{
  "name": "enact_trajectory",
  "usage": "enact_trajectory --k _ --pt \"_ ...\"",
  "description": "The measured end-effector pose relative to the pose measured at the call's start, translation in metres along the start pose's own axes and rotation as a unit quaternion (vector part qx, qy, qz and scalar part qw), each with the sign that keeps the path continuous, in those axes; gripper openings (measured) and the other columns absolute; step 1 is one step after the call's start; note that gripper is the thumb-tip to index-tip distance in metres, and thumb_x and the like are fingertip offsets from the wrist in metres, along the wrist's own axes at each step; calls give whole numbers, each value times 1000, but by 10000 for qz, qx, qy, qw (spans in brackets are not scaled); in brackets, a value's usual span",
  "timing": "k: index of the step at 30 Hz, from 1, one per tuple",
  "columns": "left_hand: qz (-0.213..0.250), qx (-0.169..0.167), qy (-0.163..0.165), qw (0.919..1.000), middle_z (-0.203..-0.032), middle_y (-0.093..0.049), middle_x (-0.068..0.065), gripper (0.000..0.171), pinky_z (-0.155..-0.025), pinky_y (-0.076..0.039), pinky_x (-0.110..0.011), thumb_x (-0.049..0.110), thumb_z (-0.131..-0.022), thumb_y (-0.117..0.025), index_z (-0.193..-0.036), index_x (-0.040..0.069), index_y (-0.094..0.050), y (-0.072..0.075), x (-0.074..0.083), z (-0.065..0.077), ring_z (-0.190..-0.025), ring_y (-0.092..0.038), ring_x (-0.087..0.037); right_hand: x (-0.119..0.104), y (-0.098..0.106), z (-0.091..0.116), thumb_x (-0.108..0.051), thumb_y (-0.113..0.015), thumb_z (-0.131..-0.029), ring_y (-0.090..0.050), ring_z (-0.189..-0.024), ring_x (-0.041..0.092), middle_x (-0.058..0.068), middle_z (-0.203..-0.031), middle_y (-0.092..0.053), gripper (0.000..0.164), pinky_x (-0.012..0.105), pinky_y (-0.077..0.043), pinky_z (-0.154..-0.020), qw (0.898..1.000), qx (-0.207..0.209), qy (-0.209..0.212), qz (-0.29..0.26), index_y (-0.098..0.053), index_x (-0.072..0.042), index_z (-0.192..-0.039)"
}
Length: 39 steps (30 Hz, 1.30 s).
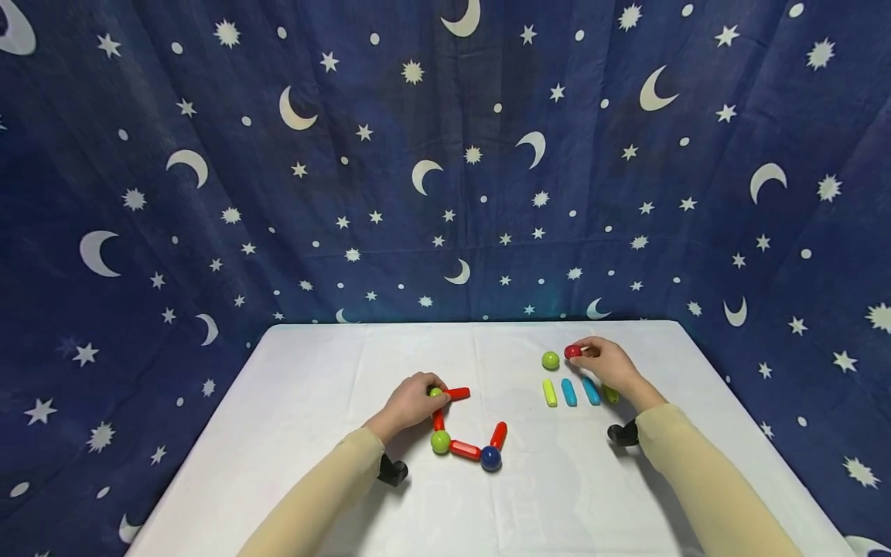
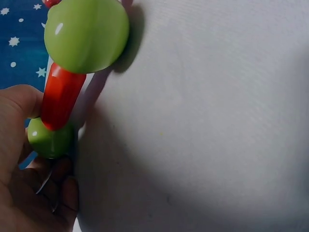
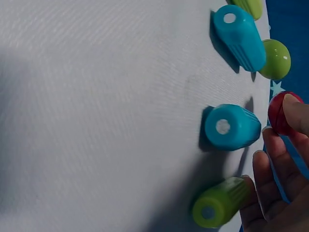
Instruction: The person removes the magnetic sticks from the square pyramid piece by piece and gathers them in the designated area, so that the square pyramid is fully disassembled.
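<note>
My left hand grips a green ball at the far corner of a joined chain of balls and rods. From that ball a red rod sticks out to the right, and another red rod runs to a nearer green ball. A third red rod links this to a dark blue ball, which carries an upward-slanting red rod. At the back right, my right hand pinches a red ball between thumb and fingers.
Left of the red ball sits a loose green ball. In front lie a yellow-green rod, two blue rods and a green rod, partly under my right hand. A starry curtain surrounds the white table.
</note>
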<state>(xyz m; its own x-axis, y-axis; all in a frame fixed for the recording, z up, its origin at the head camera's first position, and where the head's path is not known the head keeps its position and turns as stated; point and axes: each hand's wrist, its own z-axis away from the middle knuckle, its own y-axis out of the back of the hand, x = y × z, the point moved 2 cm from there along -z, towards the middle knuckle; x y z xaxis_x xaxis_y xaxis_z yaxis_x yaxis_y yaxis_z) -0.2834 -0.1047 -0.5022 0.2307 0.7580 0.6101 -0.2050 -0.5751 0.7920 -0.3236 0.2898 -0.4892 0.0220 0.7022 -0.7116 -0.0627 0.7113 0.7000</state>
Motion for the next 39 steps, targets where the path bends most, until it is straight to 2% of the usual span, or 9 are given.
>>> enact_trajectory --k 12,21,25,29,33,37,39 --pt "72 -67 -59 9999 -98 -64 -1 16 -82 -46 -37 25 -95 -70 -104 12 -72 0 1 1 -88 -54 -19 6 -6 0 -23 -69 -99 -54 -109 39 26 -124 -59 48 58 -44 -100 9998 -22 -197 -63 -55 3 -136" --pt "59 -4 -65 10000 -98 -64 -1 18 -83 -45 -37 26 -94 -70 -105 11 -73 0 1 2 -89 -55 -18 5 -6 0 -22 -71 -98 -56 -106 38 26 -119 -61 48 58 -45 -97 9999 66 -69 119 -57 4 -135" --pt "-23 52 46 10000 -102 -61 -3 28 -84 -46 -38 35 -94 -71 -111 13 -72 1 -1 6 -91 -54 -19 5 -7 -1 -24 -71 -97 -56 -107 38 26 -121 -61 53 58 -44 -98 9999 20 -123 79 -54 4 -139" --pt "-331 52 266 9991 -102 -59 -3 43 -82 -47 -39 48 -93 -71 -120 14 -69 4 -3 12 -89 -55 -19 4 -4 1 -27 -71 -97 -56 -109 39 26 -122 -60 59 57 -44 -99 9999 -24 -75 97 -51 6 -141" --pt "-493 -3 496 9976 -99 -63 0 49 -78 -48 -39 54 -92 -69 -124 17 -64 5 -6 17 -85 -56 -17 0 2 4 -29 -66 -100 -57 -109 38 24 -121 -60 55 55 -46 -97 9994 318 54 112 -51 3 -143" --pt "-342 17 524 9980 -98 -66 1 43 -75 -47 -39 50 -95 -66 -124 19 -62 5 -5 19 -81 -57 -17 -18 2 8 -29 -60 -103 -56 -109 35 19 -121 -61 48 52 -47 -94 9960 827 305 -143 -54 -2 -142" --pt "-201 17 473 9987 -98 -66 0 38 -74 -47 -39 45 -97 -65 -125 19 -61 4 -4 17 -79 -57 -17 -32 -4 11 -29 -60 -104 -57 -109 33 17 -120 -62 43 49 -48 -94 9939 894 563 -320 -58 -5 -140"
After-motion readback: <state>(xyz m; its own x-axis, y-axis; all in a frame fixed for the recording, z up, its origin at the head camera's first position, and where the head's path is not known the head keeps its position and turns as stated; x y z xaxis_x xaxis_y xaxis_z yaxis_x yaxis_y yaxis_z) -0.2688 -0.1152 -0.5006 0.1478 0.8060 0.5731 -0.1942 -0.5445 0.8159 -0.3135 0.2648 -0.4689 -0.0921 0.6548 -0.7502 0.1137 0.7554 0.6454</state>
